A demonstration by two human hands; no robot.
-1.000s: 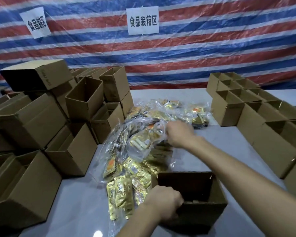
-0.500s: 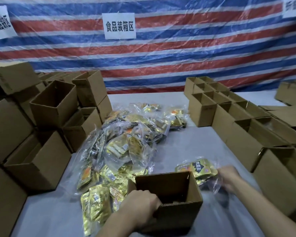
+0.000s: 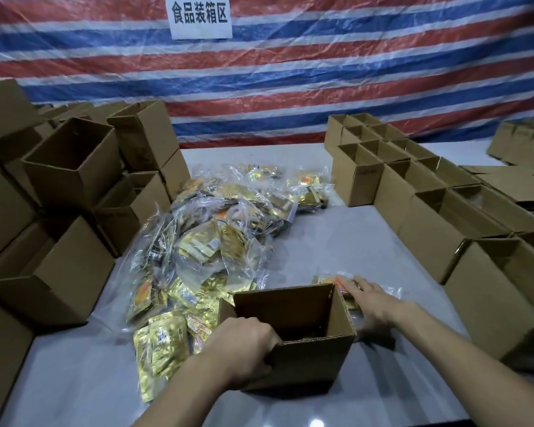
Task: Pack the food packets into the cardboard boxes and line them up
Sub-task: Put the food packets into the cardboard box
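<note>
Judging from how things lie, we are partway through the job, with plenty left to do. At six o'clock on the table (image 3: 352,235) stands an open box (image 3: 293,343), and our left hand (image 3: 244,349) grips its wall at the corner towards eight o'clock, fingers curled over the rim, holding it steady. Our right hand (image 3: 370,298) lies just outside the box at its two o'clock corner. Its fingers are stretched flat over a packet (image 3: 327,280) in a clear wrapper that lies on the table against the box wall. We cannot see whether the thumb pinches it. That packet is not yet inside. A little orange shows on the floor of the box, but we cannot tell how much it holds.

A big pile of packets (image 3: 222,238) spreads from the box towards twelve o'clock, and none of those are packed. At nine o'clock a stack of boxes (image 3: 71,167) waits, some on their sides, and the ones we can see into look empty. At three o'clock a row of boxes (image 3: 438,229) stands upright, side by side and touching. We take these for the finished line, though we cannot make out what is in them.
</note>
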